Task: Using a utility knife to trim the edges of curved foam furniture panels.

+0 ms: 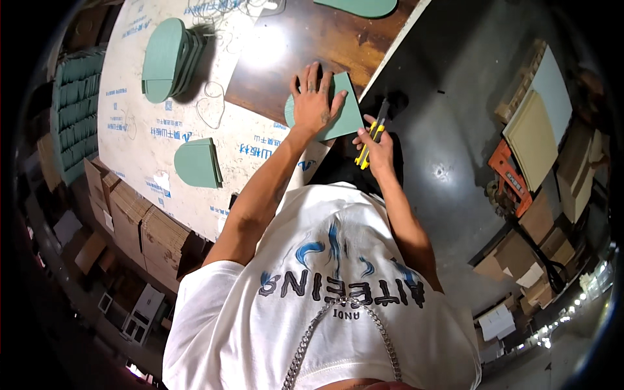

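My left hand (pixel 313 104) lies flat with its fingers spread, on top of a pale green panel (pixel 348 117) with one rounded end and one square end. The panel rests at the table's near right edge, partly hidden under that hand. My right hand (pixel 381 151) is closed around a yellow-and-black utility knife (pixel 373 138). Its narrow dark tip points away from me, beside the panel's right edge and past the tabletop. Whether the blade is out is too dark to tell.
A taller stack of green panels (pixel 164 58) stands at the table's far left, and a smaller stack (pixel 195 162) lies nearer. Another panel (pixel 364 5) sits at the far edge. Loose cord (pixel 211 107) lies on the white board. Cardboard (pixel 140 221) stands left; an orange pallet jack (pixel 510 175) is right.
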{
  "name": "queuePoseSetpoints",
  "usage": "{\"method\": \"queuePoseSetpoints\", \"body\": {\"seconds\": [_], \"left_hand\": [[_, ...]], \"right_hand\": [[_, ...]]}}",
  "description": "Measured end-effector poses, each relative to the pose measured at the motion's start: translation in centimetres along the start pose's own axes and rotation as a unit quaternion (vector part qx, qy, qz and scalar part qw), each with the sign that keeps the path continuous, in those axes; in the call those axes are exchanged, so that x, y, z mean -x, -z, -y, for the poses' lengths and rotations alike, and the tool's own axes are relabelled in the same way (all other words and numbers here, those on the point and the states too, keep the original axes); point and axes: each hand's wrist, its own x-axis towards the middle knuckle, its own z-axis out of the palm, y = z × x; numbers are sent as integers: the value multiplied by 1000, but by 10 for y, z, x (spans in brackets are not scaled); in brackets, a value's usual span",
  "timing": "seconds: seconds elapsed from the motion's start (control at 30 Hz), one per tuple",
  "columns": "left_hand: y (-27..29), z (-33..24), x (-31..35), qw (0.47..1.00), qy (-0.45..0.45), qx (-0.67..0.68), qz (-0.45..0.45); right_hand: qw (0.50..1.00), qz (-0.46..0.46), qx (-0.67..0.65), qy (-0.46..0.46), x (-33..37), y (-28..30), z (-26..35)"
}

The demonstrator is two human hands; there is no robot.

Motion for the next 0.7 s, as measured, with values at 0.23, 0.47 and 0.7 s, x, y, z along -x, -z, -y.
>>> {"method": "queuePoseSetpoints", "body": {"seconds": [0.23,0.47,0.7], "left_hand": [[27,-12,-12,981,160,93,48],[85,26,-18,780,314,508,186],[141,39,-12,897,125,423,-3]], "right_hand": [[983,-56,78,156,13,-20,35],[861,-65,282,419,8,-44,115],[904,24,187,384,-10,-64,138]]}}
